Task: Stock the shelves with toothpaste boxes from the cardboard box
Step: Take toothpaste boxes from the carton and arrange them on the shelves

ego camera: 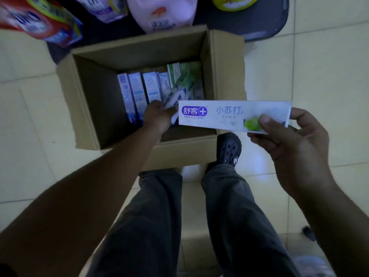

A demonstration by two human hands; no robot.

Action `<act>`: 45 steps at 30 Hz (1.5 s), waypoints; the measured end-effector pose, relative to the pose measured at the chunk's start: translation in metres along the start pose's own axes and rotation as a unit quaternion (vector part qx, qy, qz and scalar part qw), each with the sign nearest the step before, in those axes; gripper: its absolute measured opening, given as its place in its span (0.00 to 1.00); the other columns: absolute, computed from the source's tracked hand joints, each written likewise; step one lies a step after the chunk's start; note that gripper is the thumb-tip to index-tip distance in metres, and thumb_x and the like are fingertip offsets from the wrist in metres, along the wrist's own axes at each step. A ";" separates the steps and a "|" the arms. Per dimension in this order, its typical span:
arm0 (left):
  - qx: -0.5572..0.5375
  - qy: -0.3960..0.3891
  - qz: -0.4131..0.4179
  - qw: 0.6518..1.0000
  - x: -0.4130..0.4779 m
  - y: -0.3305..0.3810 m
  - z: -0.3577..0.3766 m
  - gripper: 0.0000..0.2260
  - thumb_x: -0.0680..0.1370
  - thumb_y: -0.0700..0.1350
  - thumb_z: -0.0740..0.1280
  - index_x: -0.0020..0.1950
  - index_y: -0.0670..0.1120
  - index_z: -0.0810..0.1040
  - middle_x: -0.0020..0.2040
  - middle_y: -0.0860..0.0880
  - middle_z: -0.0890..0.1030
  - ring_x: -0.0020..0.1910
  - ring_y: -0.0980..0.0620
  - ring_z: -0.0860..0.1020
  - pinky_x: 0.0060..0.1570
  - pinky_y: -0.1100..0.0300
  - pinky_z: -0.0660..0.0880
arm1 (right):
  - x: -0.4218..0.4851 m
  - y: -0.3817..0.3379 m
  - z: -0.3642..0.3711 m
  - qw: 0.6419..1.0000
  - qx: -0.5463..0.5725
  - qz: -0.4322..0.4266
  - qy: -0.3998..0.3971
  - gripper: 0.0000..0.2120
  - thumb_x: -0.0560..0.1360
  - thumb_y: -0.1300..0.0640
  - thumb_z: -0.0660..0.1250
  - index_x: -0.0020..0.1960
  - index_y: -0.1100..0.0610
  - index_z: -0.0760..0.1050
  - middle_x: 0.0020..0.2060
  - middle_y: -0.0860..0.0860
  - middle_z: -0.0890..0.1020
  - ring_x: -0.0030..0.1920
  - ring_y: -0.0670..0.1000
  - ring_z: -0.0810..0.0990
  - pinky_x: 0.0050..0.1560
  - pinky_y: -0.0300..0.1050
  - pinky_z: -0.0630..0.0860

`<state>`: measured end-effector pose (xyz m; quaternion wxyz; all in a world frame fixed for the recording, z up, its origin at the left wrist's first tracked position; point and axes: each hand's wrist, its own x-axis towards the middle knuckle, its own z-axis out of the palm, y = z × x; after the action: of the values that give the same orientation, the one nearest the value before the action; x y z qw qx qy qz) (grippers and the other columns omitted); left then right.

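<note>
An open cardboard box (225, 62) stands on the tiled floor in front of my feet. Several toothpaste boxes (139, 88) stand upright inside it, purple-white ones on the left and green ones (189, 76) on the right. My left hand (157, 116) reaches down into the cardboard box and grips a blurred toothpaste box (175, 98). My right hand (293, 144) holds a white toothpaste box with a green fruit picture (225, 114) level above the cardboard box's right edge, thumb on its front.
A dark low shelf (279, 21) runs along the top, carrying a pink jug (161, 13), a red and blue pack (40, 21), a purple pack and a yellow item. My legs and a black clog (227, 148) are just below the cardboard box.
</note>
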<state>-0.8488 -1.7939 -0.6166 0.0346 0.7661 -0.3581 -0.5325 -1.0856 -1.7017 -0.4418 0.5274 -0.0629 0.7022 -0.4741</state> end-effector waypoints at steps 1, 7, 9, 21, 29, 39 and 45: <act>0.043 0.027 0.034 0.998 -0.016 0.002 -0.025 0.12 0.78 0.48 0.73 0.48 0.40 0.79 0.41 0.45 0.79 0.45 0.43 0.80 0.35 0.57 0.71 | -0.009 -0.013 0.007 1.000 -0.006 -0.004 -0.005 0.11 0.68 0.61 0.77 0.47 0.56 0.77 0.40 0.59 0.87 0.43 0.60 0.86 0.44 0.48 0.83; 0.100 0.152 0.209 0.961 -0.144 0.043 -0.189 0.18 0.73 0.58 0.77 0.57 0.51 0.83 0.48 0.57 0.82 0.48 0.57 0.79 0.44 0.69 0.69 | -0.085 -0.124 0.060 0.997 -0.009 -0.064 -0.048 0.12 0.66 0.58 0.78 0.47 0.56 0.81 0.41 0.60 0.87 0.42 0.60 0.86 0.44 0.49 0.83; 0.090 0.187 0.260 0.943 -0.195 0.070 -0.241 0.17 0.71 0.64 0.74 0.54 0.58 0.79 0.45 0.66 0.81 0.44 0.66 0.77 0.43 0.77 0.67 | -0.116 -0.165 0.075 0.994 -0.003 -0.088 -0.062 0.12 0.68 0.61 0.77 0.50 0.59 0.79 0.42 0.59 0.87 0.42 0.59 0.86 0.43 0.48 0.83; -0.181 0.256 0.431 0.846 -0.442 0.236 -0.462 0.15 0.76 0.35 0.73 0.53 0.54 0.78 0.47 0.62 0.80 0.47 0.66 0.78 0.41 0.76 0.71 | -0.316 -0.371 0.148 0.953 0.058 -0.257 -0.150 0.10 0.65 0.59 0.77 0.46 0.55 0.84 0.45 0.62 0.87 0.40 0.57 0.87 0.36 0.45 0.82; -0.186 0.319 0.536 0.759 -0.549 0.317 -0.574 0.13 0.70 0.39 0.71 0.50 0.54 0.79 0.48 0.53 0.78 0.47 0.65 0.75 0.46 0.72 0.69 | -0.405 -0.459 0.185 0.904 0.092 -0.366 -0.200 0.12 0.64 0.59 0.76 0.47 0.57 0.83 0.46 0.62 0.86 0.42 0.58 0.87 0.38 0.47 0.83; -0.127 0.101 0.560 0.813 -0.616 0.366 -0.599 0.15 0.66 0.46 0.71 0.51 0.54 0.87 0.49 0.56 0.87 0.52 0.58 0.84 0.53 0.57 0.81 | -0.463 -0.525 0.212 0.844 0.141 -0.456 -0.245 0.22 0.57 0.43 0.86 0.47 0.47 0.84 0.43 0.56 0.87 0.44 0.56 0.87 0.39 0.47 0.83; -0.211 0.119 0.573 0.783 -0.627 0.374 -0.595 0.19 0.74 0.33 0.69 0.51 0.56 0.88 0.52 0.53 0.88 0.54 0.54 0.84 0.56 0.54 0.80 | -0.463 -0.539 0.247 0.834 0.148 -0.473 -0.243 0.22 0.67 0.58 0.76 0.58 0.55 0.72 0.47 0.56 0.87 0.47 0.58 0.88 0.41 0.47 0.84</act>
<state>-0.6510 -1.8992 0.2981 0.5365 0.4506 -0.6033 -0.3809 -0.9080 -1.8699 0.2694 0.3952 -0.4217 0.3576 -0.7335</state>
